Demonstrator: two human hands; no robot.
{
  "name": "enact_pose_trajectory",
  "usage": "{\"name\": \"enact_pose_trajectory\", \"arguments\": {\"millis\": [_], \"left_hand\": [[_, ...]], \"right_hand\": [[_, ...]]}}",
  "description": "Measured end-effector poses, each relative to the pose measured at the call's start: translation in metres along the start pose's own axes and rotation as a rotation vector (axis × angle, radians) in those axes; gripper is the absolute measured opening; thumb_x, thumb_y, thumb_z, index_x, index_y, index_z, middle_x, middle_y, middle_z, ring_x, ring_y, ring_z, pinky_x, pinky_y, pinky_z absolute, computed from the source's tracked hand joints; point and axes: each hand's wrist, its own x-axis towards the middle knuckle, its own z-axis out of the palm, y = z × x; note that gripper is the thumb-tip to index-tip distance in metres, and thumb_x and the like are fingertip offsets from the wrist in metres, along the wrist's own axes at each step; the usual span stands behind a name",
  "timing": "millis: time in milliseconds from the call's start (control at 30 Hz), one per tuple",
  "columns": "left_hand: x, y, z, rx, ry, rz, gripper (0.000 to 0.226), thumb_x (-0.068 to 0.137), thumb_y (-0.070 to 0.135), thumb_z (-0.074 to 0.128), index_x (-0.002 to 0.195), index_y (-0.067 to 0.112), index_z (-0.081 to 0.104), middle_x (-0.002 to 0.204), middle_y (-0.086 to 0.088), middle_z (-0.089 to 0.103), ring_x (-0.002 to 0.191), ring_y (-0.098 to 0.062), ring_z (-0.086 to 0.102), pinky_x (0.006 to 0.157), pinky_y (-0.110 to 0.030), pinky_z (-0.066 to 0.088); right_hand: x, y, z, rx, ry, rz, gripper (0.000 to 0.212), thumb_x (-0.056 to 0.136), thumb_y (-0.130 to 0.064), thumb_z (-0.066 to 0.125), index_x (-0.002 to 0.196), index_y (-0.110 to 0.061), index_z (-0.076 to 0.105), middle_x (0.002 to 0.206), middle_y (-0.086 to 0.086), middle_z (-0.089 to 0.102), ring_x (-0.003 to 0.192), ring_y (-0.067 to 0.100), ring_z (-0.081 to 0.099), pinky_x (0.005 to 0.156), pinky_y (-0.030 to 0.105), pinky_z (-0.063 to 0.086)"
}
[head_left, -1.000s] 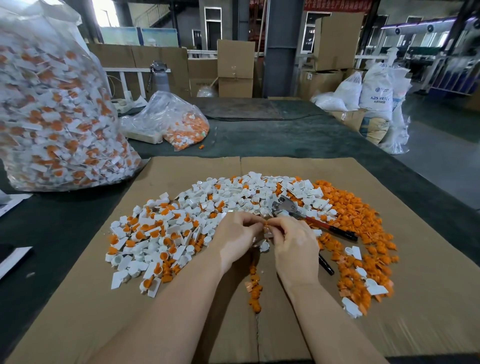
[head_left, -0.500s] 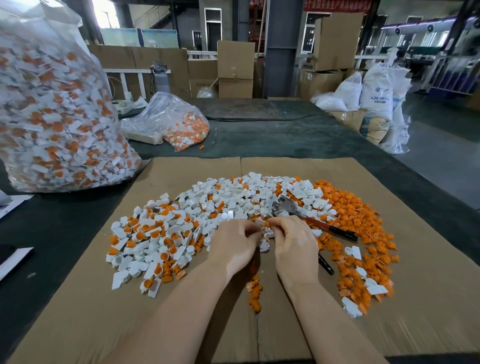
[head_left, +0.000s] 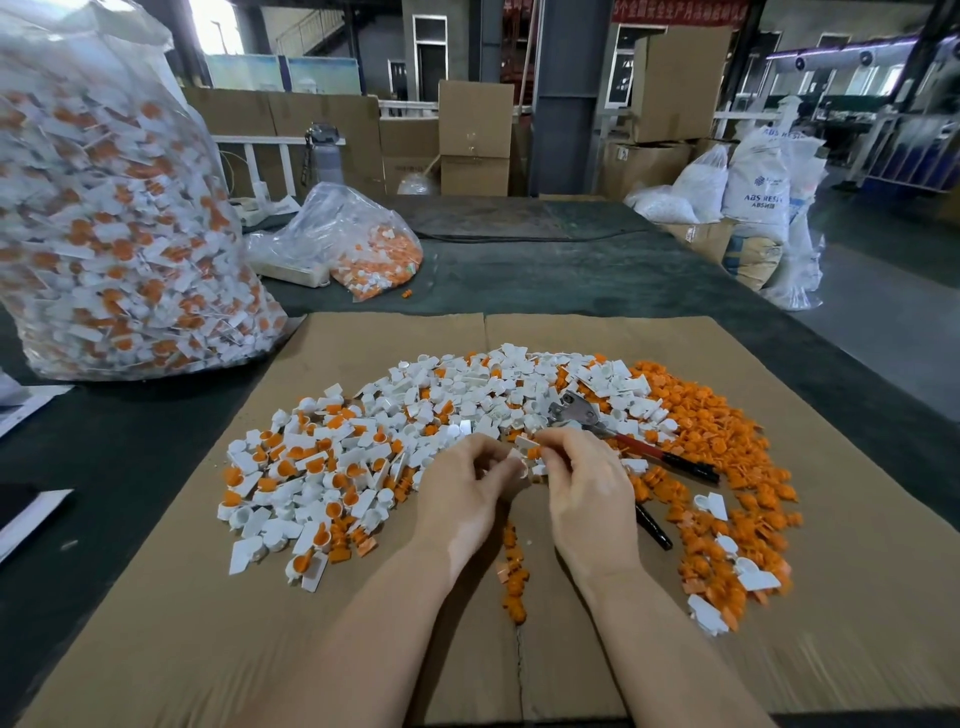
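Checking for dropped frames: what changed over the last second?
Barely anything. Left hand and right hand keep pinching the small white-and-orange plastic piece between them, fingertips only shifting slightly. Red-handled metal pliers, the pile of white and orange plastic parts and brown cardboard sheet stayed put.

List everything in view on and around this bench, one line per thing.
held part: one, white with orange, pinched between both hands
white pieces: many, some with orange inserts, cardboard's middle and left
orange pieces: many, orange, cardboard's right
pliers: one, metal head, red and black handles, on the heap beyond the right hand
cardboard: one, brown, flat on the table
table: one, dark green, under the cardboard
large bag: one, clear, full of white and orange pieces, far left
small bag: one, clear, partly filled, behind the cardboard
boxes: several, brown, background
sacks: several, white, right of the table
left hand: one, pinches the held part
right hand: one, pinches the held part
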Motion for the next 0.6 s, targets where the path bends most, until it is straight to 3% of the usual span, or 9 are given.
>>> {"name": "enact_pose_trajectory", "arguments": {"millis": [100,300,400,600], "left_hand": [[0.0012,-0.0025,-0.0009,0.004,0.019,0.018,0.008,0.091,0.027,0.060,0.087,0.033,0.057,0.078,0.018,0.058,0.074,0.002,0.055,0.059,-0.007,0.036],[-0.0016,-0.0042,-0.0006,-0.021,0.011,0.028,0.021,0.091,0.023,0.059,0.076,0.035,0.051,0.070,0.012,0.060,0.063,0.003,0.056,0.058,-0.005,0.039],[-0.0023,-0.0042,-0.0003,-0.057,0.003,0.031,0.019,0.091,0.020,0.059,0.077,0.032,0.052,0.069,0.011,0.062,0.062,0.011,0.056,0.058,-0.004,0.039],[-0.0058,-0.0036,-0.0005,-0.046,-0.012,0.066,0.016,0.091,0.023,0.060,0.078,0.031,0.055,0.072,0.010,0.062,0.068,-0.002,0.058,0.059,-0.013,0.041]], "right_hand": [[-0.0004,-0.0018,-0.0007,0.033,-0.021,0.013,0.013,0.089,-0.009,0.060,0.100,-0.009,0.067,0.092,0.001,0.066,0.089,0.013,0.059,0.082,0.028,0.050],[-0.0018,-0.0040,-0.0014,0.003,-0.003,-0.029,0.006,0.083,-0.007,0.068,0.089,-0.009,0.069,0.080,-0.001,0.066,0.075,0.011,0.060,0.070,0.029,0.053],[-0.0024,-0.0049,-0.0014,-0.030,0.001,-0.048,0.005,0.080,-0.005,0.070,0.083,-0.008,0.069,0.075,-0.001,0.065,0.069,0.011,0.058,0.065,0.028,0.052],[-0.0021,-0.0056,-0.0012,-0.111,-0.005,-0.100,0.012,0.074,-0.001,0.073,0.069,-0.006,0.064,0.063,0.002,0.060,0.059,0.016,0.055,0.055,0.024,0.045]]}}
